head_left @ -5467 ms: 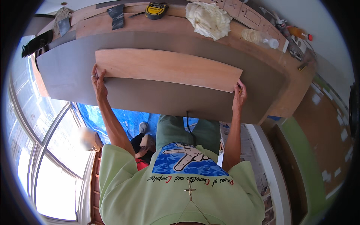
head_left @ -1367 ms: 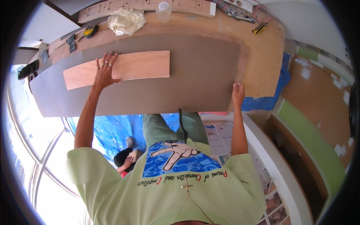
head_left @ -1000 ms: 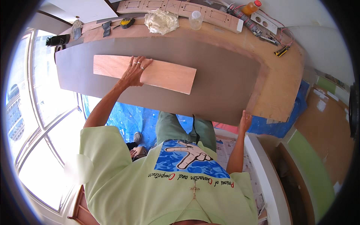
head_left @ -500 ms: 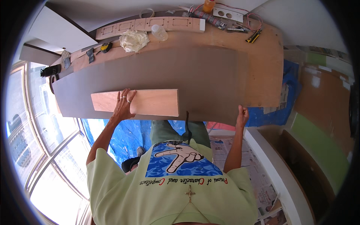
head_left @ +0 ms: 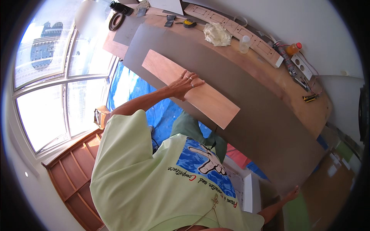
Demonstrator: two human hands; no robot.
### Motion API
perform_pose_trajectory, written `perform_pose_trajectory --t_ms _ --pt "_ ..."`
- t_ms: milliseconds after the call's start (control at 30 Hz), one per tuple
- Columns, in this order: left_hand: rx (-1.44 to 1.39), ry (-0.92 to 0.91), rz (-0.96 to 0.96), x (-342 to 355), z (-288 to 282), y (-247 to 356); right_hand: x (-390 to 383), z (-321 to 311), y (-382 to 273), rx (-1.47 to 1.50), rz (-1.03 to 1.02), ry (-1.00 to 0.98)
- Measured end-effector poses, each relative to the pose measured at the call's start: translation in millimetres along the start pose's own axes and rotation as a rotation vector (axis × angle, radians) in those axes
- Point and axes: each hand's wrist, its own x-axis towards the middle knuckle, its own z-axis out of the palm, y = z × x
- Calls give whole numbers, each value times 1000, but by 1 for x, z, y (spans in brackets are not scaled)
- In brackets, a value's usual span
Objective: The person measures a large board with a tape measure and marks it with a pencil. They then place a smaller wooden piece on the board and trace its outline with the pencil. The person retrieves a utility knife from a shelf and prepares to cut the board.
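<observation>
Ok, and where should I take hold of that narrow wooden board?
Probably across the middle of the narrow wooden board, from the near side and above, by both long edges: it is long and slim, and the left hand there spans most of its width.

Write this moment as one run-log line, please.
left hand: across wooden board, above brown sheet | right hand: by brown sheet's right end | far side: tape measure, clear bottle

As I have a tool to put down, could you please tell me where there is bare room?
The grey-brown sheet is bare between the wooden board and right hand. Beyond its far edge it is crowded: tape measure, crumpled cloth, clear bottle, orange bottle.
</observation>
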Motion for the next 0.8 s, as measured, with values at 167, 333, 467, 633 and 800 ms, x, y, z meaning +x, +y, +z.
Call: perform_pose_trajectory --t_ms 167,333,467,633,800 --pt "-15 32 28 3 4 1 12 13 -23 -398 -296 252" --pt "21 0 -31 1 6 6 -8 19 -36 -985 -183 354" --pt "-36 42 -37 4 8 9 -27 -3 -75 -1206 -164 521" --pt "-16 39 -52 14 15 2 -104 69 -237 12 -441 127" --pt "23 53 -48 20 22 -17 -266 194 -411 422 -463 -370"
